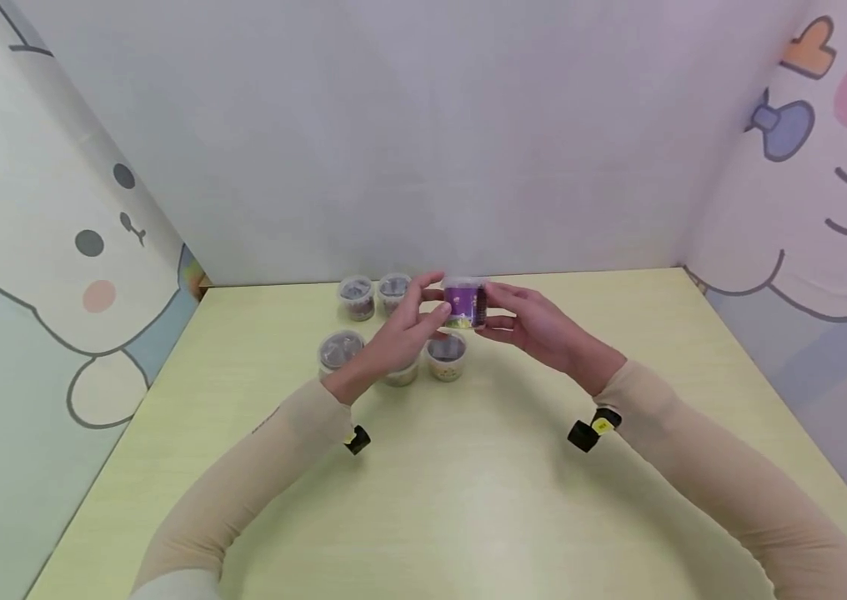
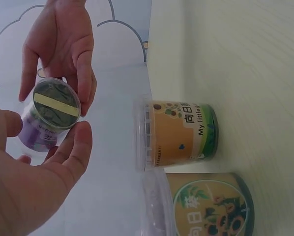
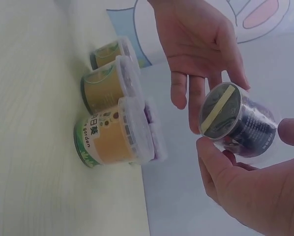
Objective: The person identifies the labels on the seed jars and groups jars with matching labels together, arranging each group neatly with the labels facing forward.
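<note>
Both hands hold a small clear plastic cup with a purple label (image 1: pixel 463 302) above the table. My left hand (image 1: pixel 399 335) grips its left side between thumb and fingers. On the other side my right hand (image 1: pixel 543 329) pinches it with thumb and fingers. In the left wrist view a pale yellow strip crosses the dark round base of the cup (image 2: pixel 57 104). The right wrist view shows dark label print on the cup's side (image 3: pixel 257 129). Below the hands stands a lidded cup with an orange sunflower label (image 2: pixel 179 132), upright and apart from them.
More lidded cups stand at the back left: one at the far left (image 1: pixel 355 297), one beside it (image 1: pixel 393 290), and a larger one in front (image 1: pixel 339 348), partly behind my left wrist. The pale yellow table (image 1: pixel 468 500) ends at a white cloth wall (image 1: pixel 423 150).
</note>
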Motion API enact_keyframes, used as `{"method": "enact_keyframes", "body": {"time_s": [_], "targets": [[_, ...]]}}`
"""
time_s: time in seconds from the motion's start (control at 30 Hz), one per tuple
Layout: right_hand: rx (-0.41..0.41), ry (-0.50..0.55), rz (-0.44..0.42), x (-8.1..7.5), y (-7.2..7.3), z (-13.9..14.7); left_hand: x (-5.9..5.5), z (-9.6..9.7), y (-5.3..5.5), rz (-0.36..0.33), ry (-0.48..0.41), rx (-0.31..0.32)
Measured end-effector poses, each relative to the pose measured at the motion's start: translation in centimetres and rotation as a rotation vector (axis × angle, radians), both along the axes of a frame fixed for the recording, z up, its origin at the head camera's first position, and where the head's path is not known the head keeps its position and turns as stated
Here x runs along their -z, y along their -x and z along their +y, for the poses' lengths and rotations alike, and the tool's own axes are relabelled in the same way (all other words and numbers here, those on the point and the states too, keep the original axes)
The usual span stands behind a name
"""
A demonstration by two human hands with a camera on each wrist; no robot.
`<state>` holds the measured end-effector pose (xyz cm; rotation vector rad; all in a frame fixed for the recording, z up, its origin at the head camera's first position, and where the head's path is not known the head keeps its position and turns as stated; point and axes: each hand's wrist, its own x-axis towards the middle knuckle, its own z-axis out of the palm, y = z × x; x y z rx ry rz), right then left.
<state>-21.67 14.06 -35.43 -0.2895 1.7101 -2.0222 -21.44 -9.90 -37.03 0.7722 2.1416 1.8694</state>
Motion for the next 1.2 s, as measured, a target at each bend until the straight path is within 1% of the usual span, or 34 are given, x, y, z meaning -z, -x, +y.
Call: {"method": "enact_keyframes", "body": {"time_s": [0.17,0.43,0.87,1.03,1.2], "targets": [[-0.03,0.014,-0.001,0.2,-0.1,-0.4,0.3,-0.2,-0.1,-0.024,-0.007,0.001],[-0.008,0.022,-0.007,0.4,-0.2,-0.5,0.7,-0.1,0.1,-0.026,0.007,0.013],[-0.002,-0.014,-0.001,0.6,-0.3,-0.5,1.5,-0.1,0.2,-0.039,0.018,0.013],[-0.003,0.009,-0.017,0.7,-0.2,-0.5,1.5,-0.2,0.1,-0.042,0.017,0.015],[-0.011,0.024,-0.008,0.6,0.0,-0.6,1.2,-0.2,0.2,-0.044,-0.001,0.019]]}}
